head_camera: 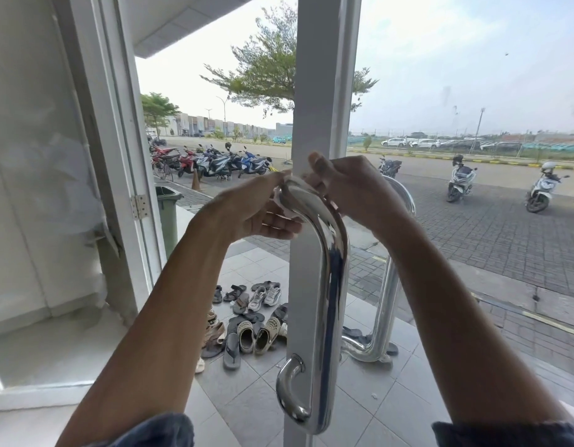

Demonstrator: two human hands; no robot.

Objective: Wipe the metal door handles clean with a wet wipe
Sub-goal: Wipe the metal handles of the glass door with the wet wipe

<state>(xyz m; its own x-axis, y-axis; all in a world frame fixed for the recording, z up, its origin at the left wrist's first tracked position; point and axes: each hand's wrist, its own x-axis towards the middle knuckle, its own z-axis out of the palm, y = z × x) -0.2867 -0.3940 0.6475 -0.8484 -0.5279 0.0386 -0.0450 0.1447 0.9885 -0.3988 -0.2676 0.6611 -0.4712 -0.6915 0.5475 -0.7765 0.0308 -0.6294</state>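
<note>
A polished metal pull handle [332,285] runs down the white door frame [324,91] in front of me, curving into the frame at top and bottom. A second metal handle [387,295] shows through the glass on the door's outer side. A white wet wipe [287,208] is looped behind the top bend of the near handle. My left hand [256,211] pinches the wipe's left end just left of the bend. My right hand [350,188] grips its other end on the right, mostly hiding that part of the wipe.
The door stands ajar. A hinged white frame and wall [118,156] are at the left. Several sandals and shoes [247,321] lie on the tiled floor [247,398] outside. A green bin [168,217] stands by the frame. Parked motorbikes [214,162] line the paved road beyond.
</note>
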